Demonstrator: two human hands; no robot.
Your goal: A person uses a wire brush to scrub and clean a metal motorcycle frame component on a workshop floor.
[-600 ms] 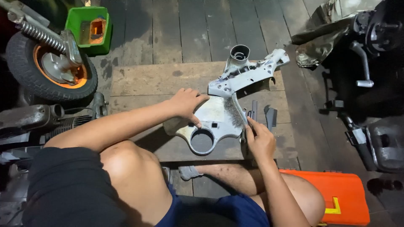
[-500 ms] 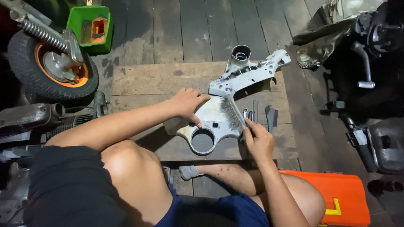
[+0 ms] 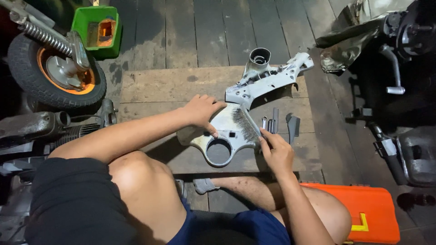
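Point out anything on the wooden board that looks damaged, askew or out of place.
Nothing looks broken or spilled. The grey metal cover plate with a round hole has worn, patchy paint where the wire brush in the right hand lies; the left hand steadies it.

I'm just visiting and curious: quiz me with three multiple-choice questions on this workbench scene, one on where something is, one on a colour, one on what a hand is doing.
1. Where is the orange case?
A. by the person's right leg
B. on the board
C. inside the green box

2. What colour is the wheel hub?
A. blue
B. orange
C. white

3. What is the left hand doing?
A. hanging free
B. gripping the wheel
C. pressing on the grey plate

Answers:
1 A, it lies on the floor beside that leg.
2 B, orange shows inside the black tyre.
3 C, its fingers rest on the plate while the right hand holds a wire brush.
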